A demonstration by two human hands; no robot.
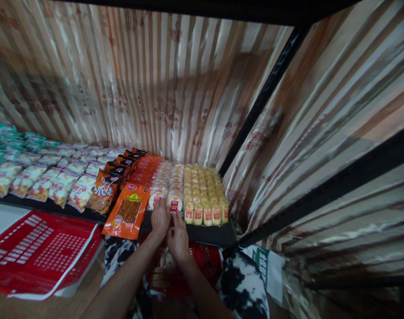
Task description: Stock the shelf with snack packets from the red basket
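Clear packs of round white cakes with red labels stand in two columns on the dark shelf. At the front end of the left column, the fingers of my left hand (161,218) reach up against the front white cake pack (155,198). My right hand (179,239) is close beside it, fingers stretched toward the lower front of the right-hand white cake pack (175,202). Neither hand visibly wraps round a pack. To the right stand several rows of yellow cake packs (206,201). On the left lies an orange bag of stick snacks (127,210), overhanging the shelf edge.
Further left are brown-black snack bags (103,192), white snack bags (57,184) and teal bags (4,133). A red shopping basket (45,248) sits below the shelf (208,235). More packs lie in a red container between my knees. A black upright post (261,97) rises at right.
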